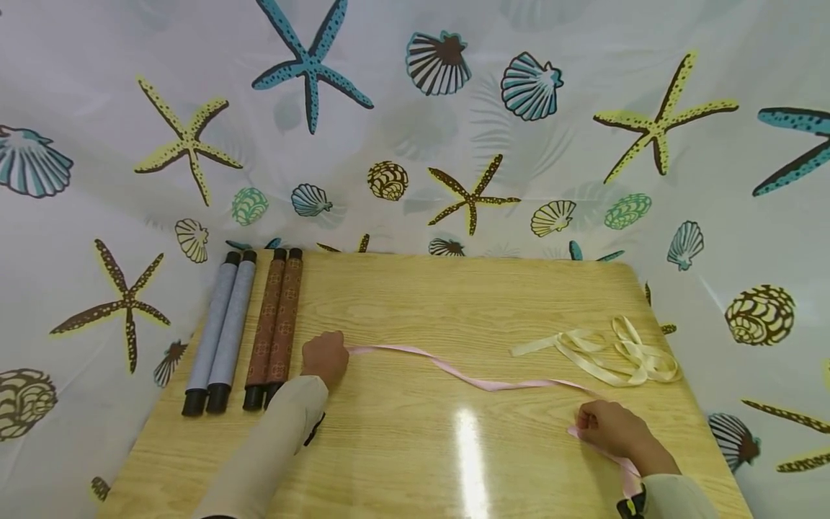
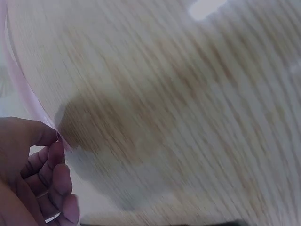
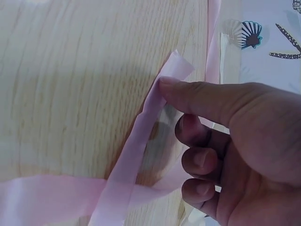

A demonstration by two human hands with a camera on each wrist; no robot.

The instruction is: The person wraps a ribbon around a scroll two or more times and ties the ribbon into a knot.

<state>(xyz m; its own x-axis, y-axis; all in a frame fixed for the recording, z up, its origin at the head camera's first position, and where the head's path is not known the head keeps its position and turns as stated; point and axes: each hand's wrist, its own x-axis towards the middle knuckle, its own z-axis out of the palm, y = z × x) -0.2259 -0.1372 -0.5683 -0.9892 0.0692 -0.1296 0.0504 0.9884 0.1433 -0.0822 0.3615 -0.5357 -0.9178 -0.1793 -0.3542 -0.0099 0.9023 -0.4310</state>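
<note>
A pink ribbon [image 1: 493,385] runs in a wavy line across the wooden table between the two hands. At its left end, my left hand [image 1: 326,357] pinches it between thumb and forefinger; the left wrist view shows the ribbon [image 2: 28,96] leading up from the fingertips of that hand [image 2: 35,174]. On the right, my right hand [image 1: 612,429] pinches the ribbon near a cut end, the other fingers curled. In the right wrist view the thumb of the hand [image 3: 235,136] lies on the ribbon [image 3: 127,165], which crosses another pink stretch.
Two grey-blue rolls [image 1: 223,324] and two brown patterned rolls [image 1: 275,324] with black ends lie at the table's left. A loosely tangled cream ribbon [image 1: 622,360] lies at the right. Behind the table [image 1: 415,303] hangs a white sheet [image 1: 389,130] with starfish and shells.
</note>
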